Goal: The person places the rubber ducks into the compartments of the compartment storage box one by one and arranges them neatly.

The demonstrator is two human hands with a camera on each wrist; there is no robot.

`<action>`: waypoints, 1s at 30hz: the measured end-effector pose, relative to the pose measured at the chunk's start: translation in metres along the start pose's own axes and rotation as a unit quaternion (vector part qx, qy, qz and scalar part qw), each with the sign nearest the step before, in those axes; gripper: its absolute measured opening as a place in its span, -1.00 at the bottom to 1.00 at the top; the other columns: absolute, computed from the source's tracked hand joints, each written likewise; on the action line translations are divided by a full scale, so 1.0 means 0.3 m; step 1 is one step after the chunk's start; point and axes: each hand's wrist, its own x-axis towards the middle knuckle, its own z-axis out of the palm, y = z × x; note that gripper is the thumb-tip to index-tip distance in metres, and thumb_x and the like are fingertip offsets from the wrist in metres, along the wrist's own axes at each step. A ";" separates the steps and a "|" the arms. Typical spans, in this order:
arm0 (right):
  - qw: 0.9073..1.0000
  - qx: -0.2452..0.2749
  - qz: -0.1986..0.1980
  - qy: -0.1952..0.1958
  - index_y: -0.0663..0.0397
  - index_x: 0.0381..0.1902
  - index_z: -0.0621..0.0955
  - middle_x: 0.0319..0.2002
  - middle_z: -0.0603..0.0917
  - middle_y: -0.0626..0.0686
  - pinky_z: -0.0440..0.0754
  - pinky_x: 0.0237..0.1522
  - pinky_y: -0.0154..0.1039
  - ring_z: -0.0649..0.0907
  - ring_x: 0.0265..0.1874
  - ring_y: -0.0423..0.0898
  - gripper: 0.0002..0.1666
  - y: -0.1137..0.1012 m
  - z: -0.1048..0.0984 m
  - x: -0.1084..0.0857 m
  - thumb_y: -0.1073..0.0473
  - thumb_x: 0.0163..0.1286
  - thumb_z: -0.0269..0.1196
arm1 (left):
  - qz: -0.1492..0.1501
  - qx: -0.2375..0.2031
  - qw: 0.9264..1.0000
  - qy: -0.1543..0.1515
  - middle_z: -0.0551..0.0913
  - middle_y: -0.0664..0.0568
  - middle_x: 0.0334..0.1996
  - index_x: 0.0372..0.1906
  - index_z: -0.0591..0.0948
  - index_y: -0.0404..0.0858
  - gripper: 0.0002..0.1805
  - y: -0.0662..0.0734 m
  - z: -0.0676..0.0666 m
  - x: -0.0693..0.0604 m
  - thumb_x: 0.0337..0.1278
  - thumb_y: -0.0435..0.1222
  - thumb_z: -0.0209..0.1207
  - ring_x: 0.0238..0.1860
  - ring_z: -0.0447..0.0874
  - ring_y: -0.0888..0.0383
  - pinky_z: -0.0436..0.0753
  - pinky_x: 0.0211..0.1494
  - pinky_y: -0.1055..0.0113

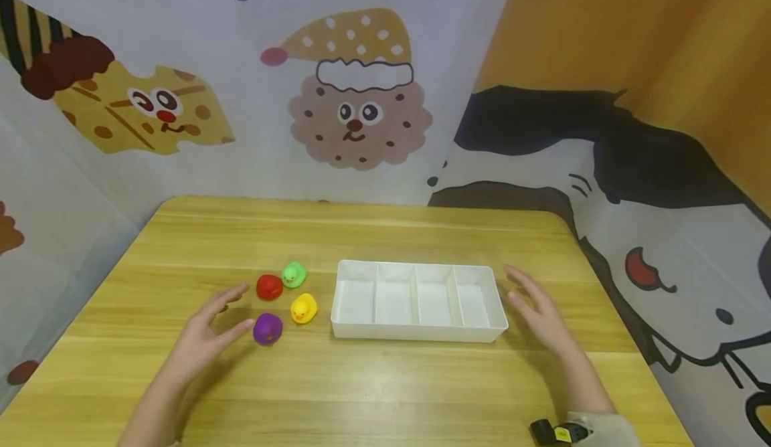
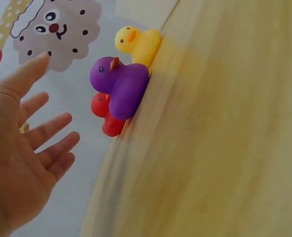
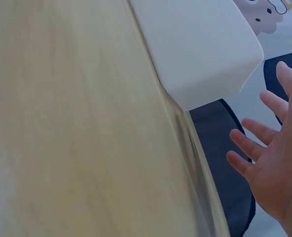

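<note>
Beside the small group of rubber ducks my left hand hovers with fingers spread, holding nothing. Nearest its thumb is the purple duck; the red duck, green duck and yellow duck stand close by. In the left wrist view the purple duck partly covers the red duck, and the green one cannot be seen. A white tray with several bare compartments lies right of the ducks. My right hand, fingers extended, is just off the tray's right end and holds nothing.
The wooden table carries the tray and ducks. Behind and to the right hangs a cartoon-printed curtain. A black strap device sits at the right wrist.
</note>
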 end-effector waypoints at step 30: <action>0.985 0.162 0.014 -0.057 0.33 0.38 0.24 0.25 0.35 0.41 0.44 0.06 -0.40 0.49 0.12 -0.22 -0.44 0.045 0.045 -0.009 0.40 0.45 0.02 | 0.002 -0.050 0.997 -0.051 0.59 0.05 -0.03 0.06 0.62 -0.25 -0.60 -0.073 0.067 -0.020 0.06 -0.35 0.34 -0.09 0.57 0.20 0.56 -0.05 0.35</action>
